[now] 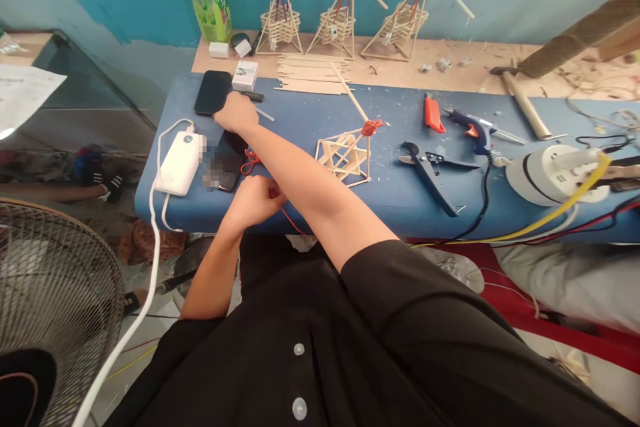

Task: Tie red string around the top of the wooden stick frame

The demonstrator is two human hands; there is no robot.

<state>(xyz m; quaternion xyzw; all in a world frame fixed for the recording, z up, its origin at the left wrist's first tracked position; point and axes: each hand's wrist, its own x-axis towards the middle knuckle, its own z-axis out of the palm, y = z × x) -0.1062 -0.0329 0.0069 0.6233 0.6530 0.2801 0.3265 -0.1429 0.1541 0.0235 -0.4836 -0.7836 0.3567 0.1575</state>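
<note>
My right hand reaches across my left forearm's side to the back left of the blue bench. It lies at the right edge of a black phone, beside a dark pen-like stick; its fingertips are hidden beneath it. Nearer me, my left hand is closed in a pinch at the front edge. A thin red cord trails from its fingers, and a red loop lies just behind. To the right stands a small wooden stick frame with a red-wrapped joint and one stick slanting up.
Three stick models stand along the wall behind loose sticks. A white power bank sits left. Rightward lie a red cutter, cutting pliers, a glue gun, a hammer and a power strip. A fan stands left.
</note>
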